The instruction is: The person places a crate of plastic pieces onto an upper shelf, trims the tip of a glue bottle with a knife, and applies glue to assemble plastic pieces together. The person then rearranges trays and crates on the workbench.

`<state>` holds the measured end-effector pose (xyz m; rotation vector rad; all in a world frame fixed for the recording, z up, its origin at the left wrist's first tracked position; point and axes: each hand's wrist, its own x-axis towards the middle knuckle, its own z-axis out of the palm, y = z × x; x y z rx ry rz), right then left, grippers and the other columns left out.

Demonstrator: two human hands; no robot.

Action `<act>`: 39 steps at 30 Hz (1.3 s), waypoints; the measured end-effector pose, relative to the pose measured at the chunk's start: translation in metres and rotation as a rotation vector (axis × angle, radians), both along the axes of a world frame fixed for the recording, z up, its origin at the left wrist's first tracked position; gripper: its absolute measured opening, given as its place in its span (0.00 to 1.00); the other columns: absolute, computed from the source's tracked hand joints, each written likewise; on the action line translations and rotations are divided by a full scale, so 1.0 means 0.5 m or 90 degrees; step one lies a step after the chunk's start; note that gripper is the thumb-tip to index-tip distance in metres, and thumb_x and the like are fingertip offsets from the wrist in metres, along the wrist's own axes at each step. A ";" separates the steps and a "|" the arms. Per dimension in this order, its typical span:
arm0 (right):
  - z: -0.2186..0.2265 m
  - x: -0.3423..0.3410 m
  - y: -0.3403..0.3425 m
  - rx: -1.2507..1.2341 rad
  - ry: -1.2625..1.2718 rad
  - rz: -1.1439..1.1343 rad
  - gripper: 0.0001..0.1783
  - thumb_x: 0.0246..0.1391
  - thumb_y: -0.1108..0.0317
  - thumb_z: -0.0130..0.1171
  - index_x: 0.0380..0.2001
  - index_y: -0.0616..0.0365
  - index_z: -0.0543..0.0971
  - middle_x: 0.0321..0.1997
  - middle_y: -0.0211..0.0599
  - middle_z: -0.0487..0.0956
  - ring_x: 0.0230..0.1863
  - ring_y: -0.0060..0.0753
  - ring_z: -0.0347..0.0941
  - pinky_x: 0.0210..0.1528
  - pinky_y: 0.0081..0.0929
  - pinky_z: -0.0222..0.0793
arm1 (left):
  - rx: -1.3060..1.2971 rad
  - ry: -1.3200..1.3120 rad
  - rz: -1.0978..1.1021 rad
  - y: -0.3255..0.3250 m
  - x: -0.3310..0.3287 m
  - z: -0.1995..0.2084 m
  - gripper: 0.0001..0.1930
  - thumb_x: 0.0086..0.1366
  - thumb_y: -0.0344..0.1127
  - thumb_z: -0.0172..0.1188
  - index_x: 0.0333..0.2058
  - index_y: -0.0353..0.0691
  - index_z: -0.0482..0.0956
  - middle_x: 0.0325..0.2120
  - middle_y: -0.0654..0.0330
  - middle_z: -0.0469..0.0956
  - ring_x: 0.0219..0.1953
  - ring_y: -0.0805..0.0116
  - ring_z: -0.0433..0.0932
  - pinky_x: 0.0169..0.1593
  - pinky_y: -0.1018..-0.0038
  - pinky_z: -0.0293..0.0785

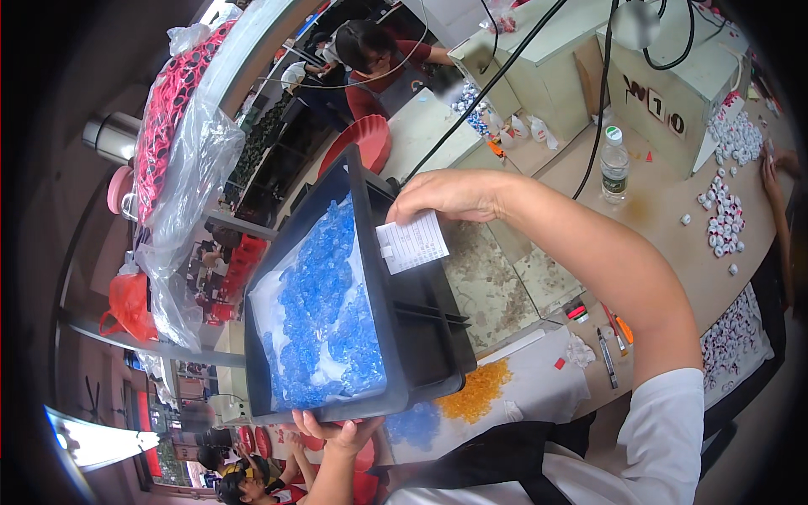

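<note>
A black plastic bin (389,337) is tilted in front of me. White lining sheet (268,313) and a heap of small clear-blue pieces (324,295) fill it. My left hand (337,429) grips its lower edge from beneath, thumb outward. At the opposite end, my right hand (446,195) is closed by the rim, fingers on a white printed paper slip (414,244) lying against the bin's outer side. Whether those fingers also grip the rim is hidden. More black bin walls (438,324) show behind, apparently a second bin stacked with it.
Orange-yellow pieces (475,392) and blue pieces (414,425) lie on a white sheet on the bench. A water bottle (614,168), a pen-like tool (607,358) and white beads (725,223) are to the right. Black cables (608,101) hang overhead. A co-worker (370,71) sits beyond a red basin (362,141).
</note>
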<state>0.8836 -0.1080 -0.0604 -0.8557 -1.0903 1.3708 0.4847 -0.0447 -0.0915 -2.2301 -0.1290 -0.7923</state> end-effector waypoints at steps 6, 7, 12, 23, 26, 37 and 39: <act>0.006 -0.005 0.008 0.002 -0.020 -0.019 0.14 0.44 0.68 0.53 0.34 0.65 0.75 0.33 0.31 0.76 0.33 0.17 0.70 0.38 0.16 0.64 | -0.041 -0.048 -0.046 0.004 0.007 -0.006 0.45 0.40 0.61 0.62 0.56 0.69 0.46 0.56 0.43 0.39 0.58 0.42 0.42 0.56 0.42 0.35; 0.007 -0.006 0.009 0.010 -0.036 -0.007 0.13 0.44 0.68 0.54 0.34 0.65 0.76 0.32 0.31 0.76 0.33 0.17 0.70 0.38 0.16 0.64 | -0.030 -0.023 -0.026 0.002 0.001 0.002 0.44 0.40 0.61 0.62 0.55 0.70 0.47 0.57 0.43 0.39 0.58 0.42 0.42 0.56 0.42 0.32; 0.004 -0.008 0.017 0.072 -0.048 0.039 0.13 0.45 0.66 0.55 0.32 0.64 0.76 0.31 0.30 0.76 0.33 0.16 0.70 0.38 0.15 0.64 | -0.019 -0.011 -0.006 0.000 0.002 0.002 0.43 0.40 0.60 0.63 0.55 0.73 0.49 0.57 0.44 0.40 0.58 0.41 0.43 0.56 0.43 0.26; 0.016 -0.015 0.000 0.058 -0.034 0.055 0.11 0.42 0.70 0.58 0.31 0.64 0.76 0.29 0.31 0.77 0.30 0.17 0.71 0.34 0.13 0.65 | -0.056 -0.032 -0.067 -0.002 0.025 0.006 0.34 0.39 0.57 0.64 0.48 0.76 0.61 0.57 0.45 0.41 0.58 0.41 0.41 0.56 0.43 0.27; 0.018 -0.022 0.004 0.056 -0.097 0.037 0.11 0.40 0.72 0.60 0.30 0.64 0.77 0.28 0.33 0.77 0.27 0.19 0.73 0.31 0.14 0.66 | -0.082 -0.013 -0.065 0.009 -0.004 -0.008 0.32 0.39 0.57 0.64 0.47 0.76 0.61 0.56 0.46 0.43 0.58 0.41 0.43 0.56 0.43 0.25; 0.033 0.002 -0.016 0.008 -0.113 -0.022 0.10 0.42 0.72 0.59 0.29 0.65 0.75 0.26 0.40 0.77 0.23 0.25 0.75 0.27 0.17 0.70 | -0.049 -0.028 -0.040 -0.014 0.055 0.019 0.30 0.37 0.52 0.66 0.42 0.75 0.65 0.55 0.50 0.48 0.58 0.44 0.46 0.57 0.44 0.21; 0.038 0.028 -0.049 -0.020 -0.126 -0.092 0.10 0.42 0.71 0.59 0.30 0.64 0.74 0.26 0.37 0.77 0.24 0.24 0.74 0.27 0.16 0.69 | -0.056 -0.021 -0.042 -0.020 0.061 0.020 0.35 0.32 0.50 0.71 0.43 0.71 0.64 0.55 0.50 0.48 0.57 0.43 0.46 0.57 0.44 0.23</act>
